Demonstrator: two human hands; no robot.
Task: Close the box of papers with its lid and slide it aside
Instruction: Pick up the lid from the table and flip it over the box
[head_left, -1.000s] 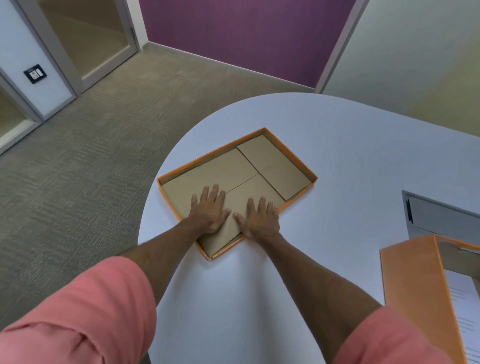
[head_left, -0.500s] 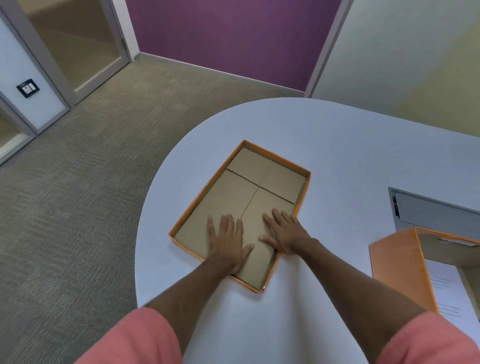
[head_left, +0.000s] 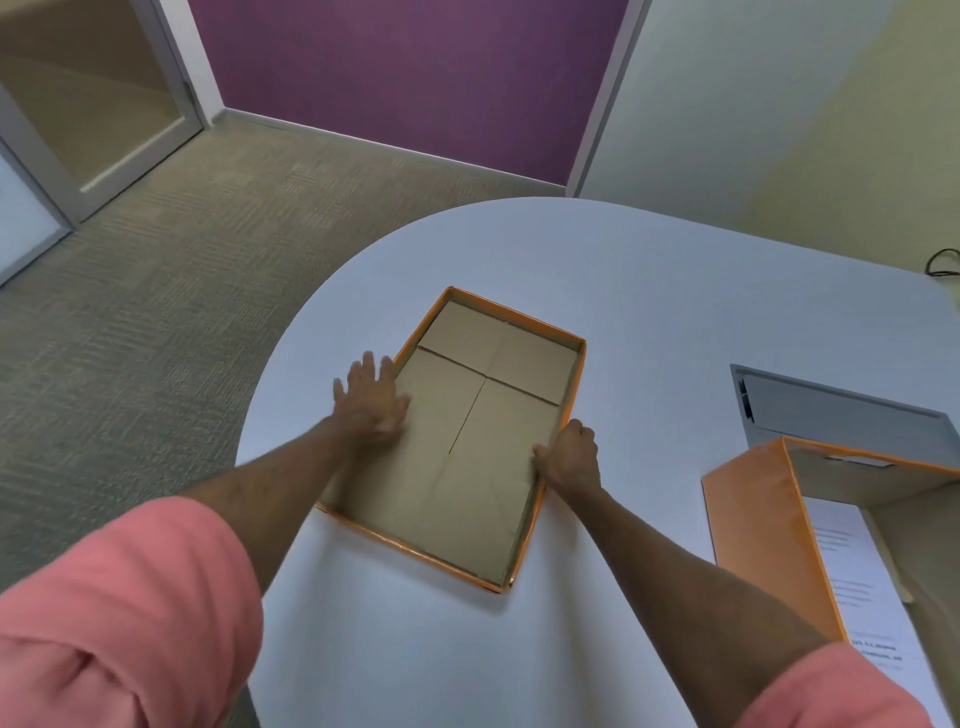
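Note:
An orange lid (head_left: 470, 483) lies upside down on the white table (head_left: 649, 291), brown cardboard inside facing up. My left hand (head_left: 370, 402) is over the lid's left rim with fingers spread and blurred, thumb toward the inside. My right hand (head_left: 569, 457) has its fingers curled over the right rim and its thumb inside, gripping the lid. The orange box (head_left: 763, 545) stands open at the right edge of the view, with printed papers (head_left: 852, 571) inside it, well apart from the lid.
A grey hatch (head_left: 841, 410) is set into the table behind the box. A black cable (head_left: 943, 260) shows at the far right. The table's rounded edge runs just left of the lid, with carpet (head_left: 156, 322) below.
The lid has turned so its long side runs away from me. Both hands left its inner floor: the left went to the left rim, the right closed on the right rim.

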